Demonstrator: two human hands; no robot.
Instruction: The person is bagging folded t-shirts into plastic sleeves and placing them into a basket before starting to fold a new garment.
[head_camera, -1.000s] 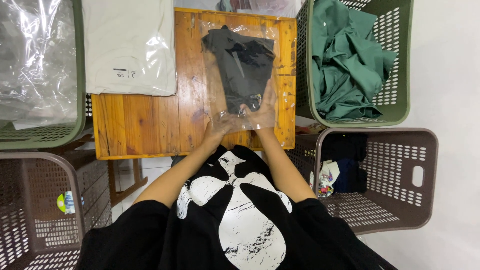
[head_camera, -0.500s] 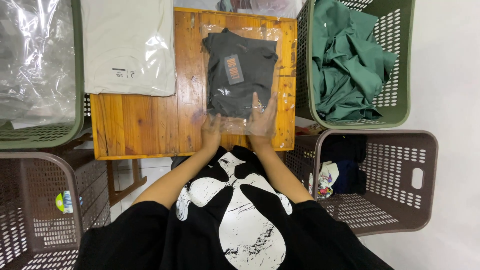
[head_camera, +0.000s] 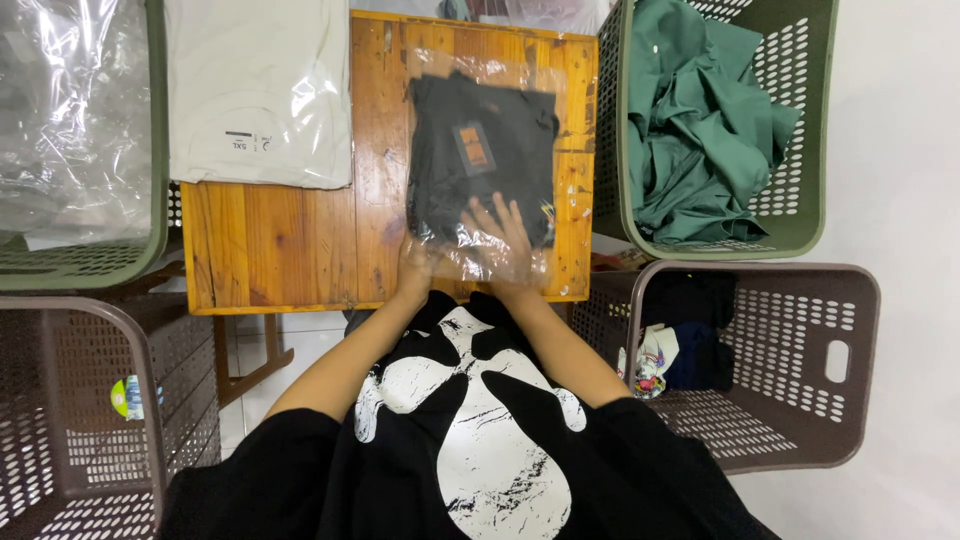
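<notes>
While flat under both hands, glossy bagged shirt

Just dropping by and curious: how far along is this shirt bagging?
Done: the dark folded shirt sits inside its clear plastic bag on the wooden table. In hand: the right hand and left hand press the bag's near end flat. Left: the cream shirt lies unbagged, and green garments fill a basket.

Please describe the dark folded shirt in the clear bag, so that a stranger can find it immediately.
On the wooden table, look at its right half, beside the green basket. The dark shirt lies flat in a clear bag, under both hands. Unlike the cream shirt, it has an orange tag.
</notes>
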